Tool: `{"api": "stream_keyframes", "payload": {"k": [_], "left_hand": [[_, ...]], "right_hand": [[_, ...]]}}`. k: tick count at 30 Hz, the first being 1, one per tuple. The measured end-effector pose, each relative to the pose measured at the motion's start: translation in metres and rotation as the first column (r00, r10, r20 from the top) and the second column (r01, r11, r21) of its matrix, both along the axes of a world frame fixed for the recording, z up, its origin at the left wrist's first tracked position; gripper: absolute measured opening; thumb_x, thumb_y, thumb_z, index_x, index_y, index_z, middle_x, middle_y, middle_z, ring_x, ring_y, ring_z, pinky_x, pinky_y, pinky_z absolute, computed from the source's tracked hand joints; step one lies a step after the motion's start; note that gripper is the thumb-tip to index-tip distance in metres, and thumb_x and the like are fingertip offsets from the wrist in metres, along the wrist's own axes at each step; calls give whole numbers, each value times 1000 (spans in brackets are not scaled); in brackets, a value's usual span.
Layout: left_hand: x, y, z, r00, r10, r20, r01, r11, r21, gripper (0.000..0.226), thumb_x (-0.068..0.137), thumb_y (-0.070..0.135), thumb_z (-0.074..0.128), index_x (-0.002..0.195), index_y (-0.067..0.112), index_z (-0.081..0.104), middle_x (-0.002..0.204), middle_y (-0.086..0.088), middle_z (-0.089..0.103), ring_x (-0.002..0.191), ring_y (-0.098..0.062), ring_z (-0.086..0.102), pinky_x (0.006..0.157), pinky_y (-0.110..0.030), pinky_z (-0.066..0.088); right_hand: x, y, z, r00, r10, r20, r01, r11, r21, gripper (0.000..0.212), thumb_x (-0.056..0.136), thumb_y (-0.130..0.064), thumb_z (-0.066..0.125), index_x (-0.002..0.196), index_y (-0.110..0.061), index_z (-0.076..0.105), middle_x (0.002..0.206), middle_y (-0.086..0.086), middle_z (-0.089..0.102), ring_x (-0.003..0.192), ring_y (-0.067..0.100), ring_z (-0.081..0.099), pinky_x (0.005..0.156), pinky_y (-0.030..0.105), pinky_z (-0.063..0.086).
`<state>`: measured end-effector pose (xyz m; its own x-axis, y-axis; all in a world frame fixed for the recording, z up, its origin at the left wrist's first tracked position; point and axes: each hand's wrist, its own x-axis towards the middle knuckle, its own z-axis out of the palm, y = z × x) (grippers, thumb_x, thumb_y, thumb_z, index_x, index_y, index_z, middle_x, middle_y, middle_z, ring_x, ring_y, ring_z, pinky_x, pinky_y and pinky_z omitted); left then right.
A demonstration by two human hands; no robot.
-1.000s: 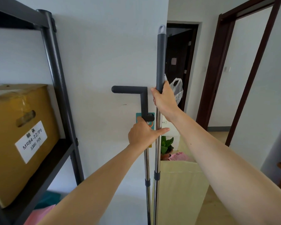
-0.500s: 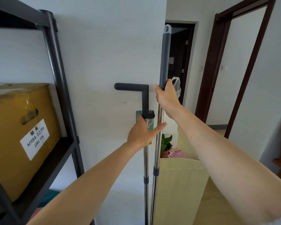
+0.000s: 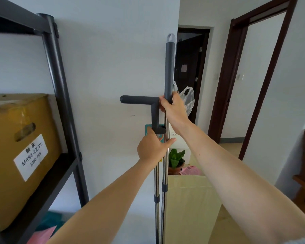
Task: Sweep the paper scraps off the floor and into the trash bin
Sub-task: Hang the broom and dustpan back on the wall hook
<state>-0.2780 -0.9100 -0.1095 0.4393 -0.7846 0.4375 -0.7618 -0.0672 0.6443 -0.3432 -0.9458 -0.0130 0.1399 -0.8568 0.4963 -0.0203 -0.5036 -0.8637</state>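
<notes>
Two long metal poles stand upright against the white wall. The broom pole (image 3: pixel 169 67) has a straight grey grip with a hanging loop on top; my right hand (image 3: pixel 173 108) is closed around the lower end of that grip. The dustpan pole (image 3: pixel 156 187) ends in an L-shaped grey handle (image 3: pixel 139 100); my left hand (image 3: pixel 152 147) grips the steel tube just under it, thumb stretched toward the broom pole. The broom head, the dustpan, the paper scraps and the trash bin are out of view.
A black metal shelf (image 3: pixel 60 81) with a labelled cardboard box (image 3: pixel 23 148) stands at the left. A pale yellow panel (image 3: pixel 192 205) sits right of the poles, with a potted plant (image 3: pixel 176 159) and plastic bag (image 3: pixel 188 99) behind. Dark doorways open at the right.
The top of the broom pole leaned right half a second ago and now stands straight again. Both hands keep their holds; the view has shifted slightly.
</notes>
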Motion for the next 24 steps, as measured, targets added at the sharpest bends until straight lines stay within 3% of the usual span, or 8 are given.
{"api": "stream_keyframes", "payload": {"k": [5,10,15,19,22,24], "left_hand": [[0,-3,-4,1000,10,-4,-10,998,-55,59,78,61,60,113,14,51,99,-2,67,87,-19,67,67,-25,52],[-1,-5,-6,1000,-4,-4,3,997,-81,51,81,57,60,106,12,53,94,-3,67,83,-18,66,61,-20,46],[-1,-9,-6,1000,-13,-2,13,996,-90,49,82,54,60,107,12,54,97,-3,68,87,-19,67,64,-21,48],[0,-9,-6,1000,-22,-9,21,996,-87,50,83,54,60,110,12,54,100,-4,67,91,-20,67,69,-24,50],[-1,-7,-5,1000,-27,-15,26,997,-67,54,83,54,60,115,12,52,103,-5,67,94,-21,66,70,-25,50],[-2,-4,-3,1000,-23,-5,22,999,-43,56,83,55,60,116,11,51,103,-5,66,93,-21,66,70,-25,51]], "right_hand": [[3,0,-3,1000,-21,-8,21,999,31,19,99,-23,48,114,-11,47,102,4,56,95,14,57,90,30,52],[4,2,-2,1000,-14,14,14,999,48,18,100,-24,45,113,-11,46,93,-1,53,85,9,53,75,20,47],[2,4,-1,995,44,95,-55,992,117,18,101,-27,43,113,-13,41,89,-7,48,81,4,50,76,19,46],[-3,6,2,998,38,48,-43,994,102,17,101,-25,43,111,-11,43,86,-8,48,77,1,50,69,14,47],[-10,8,2,1000,16,-11,-16,998,62,23,100,-25,46,115,-8,50,83,-11,52,73,-3,51,56,-1,42],[-14,10,1,999,3,-40,-1,999,51,27,100,-26,47,119,-7,53,85,-11,55,75,-2,52,59,5,42]]}}
